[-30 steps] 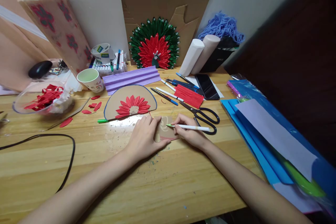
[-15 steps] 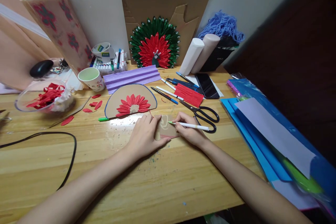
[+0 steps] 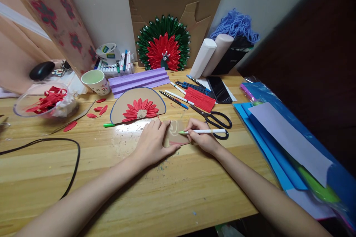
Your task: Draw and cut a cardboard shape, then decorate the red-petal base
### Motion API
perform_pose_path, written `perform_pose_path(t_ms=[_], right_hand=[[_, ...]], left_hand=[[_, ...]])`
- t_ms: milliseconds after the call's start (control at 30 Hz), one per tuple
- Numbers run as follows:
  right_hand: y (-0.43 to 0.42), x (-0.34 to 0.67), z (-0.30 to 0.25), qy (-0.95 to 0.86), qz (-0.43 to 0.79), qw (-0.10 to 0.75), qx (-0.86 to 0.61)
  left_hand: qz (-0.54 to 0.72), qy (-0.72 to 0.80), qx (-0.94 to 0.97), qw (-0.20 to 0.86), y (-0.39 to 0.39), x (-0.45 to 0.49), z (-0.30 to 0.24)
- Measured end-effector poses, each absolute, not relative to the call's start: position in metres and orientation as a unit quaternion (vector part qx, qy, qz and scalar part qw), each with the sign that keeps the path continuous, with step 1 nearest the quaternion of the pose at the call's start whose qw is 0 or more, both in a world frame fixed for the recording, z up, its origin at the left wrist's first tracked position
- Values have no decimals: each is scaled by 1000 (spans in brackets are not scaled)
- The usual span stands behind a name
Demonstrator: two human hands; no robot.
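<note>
My right hand (image 3: 202,137) is closed around a white marker (image 3: 210,131) with a light green tip, which points left at a small piece of cardboard (image 3: 178,139). A pale curved outline is drawn on the cardboard. My left hand (image 3: 154,137) lies flat over its left side, thumb spread from the fingers, pressing it to the table. Just behind is a fan-shaped cardboard (image 3: 119,105) with a blue edge and red paper petals (image 3: 135,109). A green marker cap (image 3: 109,125) lies at its left corner. Black-handled scissors (image 3: 214,119) lie behind my right hand.
Left stand a paper cup (image 3: 96,83) and a bowl of red scraps (image 3: 20,109). Pens (image 3: 175,100), red crepe paper (image 3: 199,99) and a phone (image 3: 219,89) lie behind. A green-and-red peacock (image 3: 144,40) leans on cardboard. Blue folders (image 3: 258,137) flank the right.
The marker's tip has moved slightly down along the drawn outline, and the marker lies a little more level. My left hand stays in place on the cardboard.
</note>
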State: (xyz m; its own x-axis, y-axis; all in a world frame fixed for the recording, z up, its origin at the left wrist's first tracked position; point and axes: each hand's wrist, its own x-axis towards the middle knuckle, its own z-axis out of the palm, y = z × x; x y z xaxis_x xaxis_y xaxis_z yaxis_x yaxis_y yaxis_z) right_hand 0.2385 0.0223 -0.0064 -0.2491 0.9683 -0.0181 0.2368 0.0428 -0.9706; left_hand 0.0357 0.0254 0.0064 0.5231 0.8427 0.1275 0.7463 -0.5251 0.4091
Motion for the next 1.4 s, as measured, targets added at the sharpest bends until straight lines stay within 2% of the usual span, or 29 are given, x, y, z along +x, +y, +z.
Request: perform_pose_path(t_ms=[100,367,567,833,1033,1400], right_hand=[[20,237,-5,-636,512,346,-462],[17,237,-4,-678,478,297,-473],[18,237,-5,-664,494,315,-464],[21,239,1,-671,522,282,-444],[20,240,-1,-596,589,316,-445],[21,242,-5,-592,538,370,-473]], left_hand=[[159,461,858,162,25,36,7],[169,461,855,164,25,35,7],[168,462,857,155,25,35,6],[160,460,859,160,26,35,8],[166,459,858,159,25,35,10],[151,456,862,163,25,35,12]])
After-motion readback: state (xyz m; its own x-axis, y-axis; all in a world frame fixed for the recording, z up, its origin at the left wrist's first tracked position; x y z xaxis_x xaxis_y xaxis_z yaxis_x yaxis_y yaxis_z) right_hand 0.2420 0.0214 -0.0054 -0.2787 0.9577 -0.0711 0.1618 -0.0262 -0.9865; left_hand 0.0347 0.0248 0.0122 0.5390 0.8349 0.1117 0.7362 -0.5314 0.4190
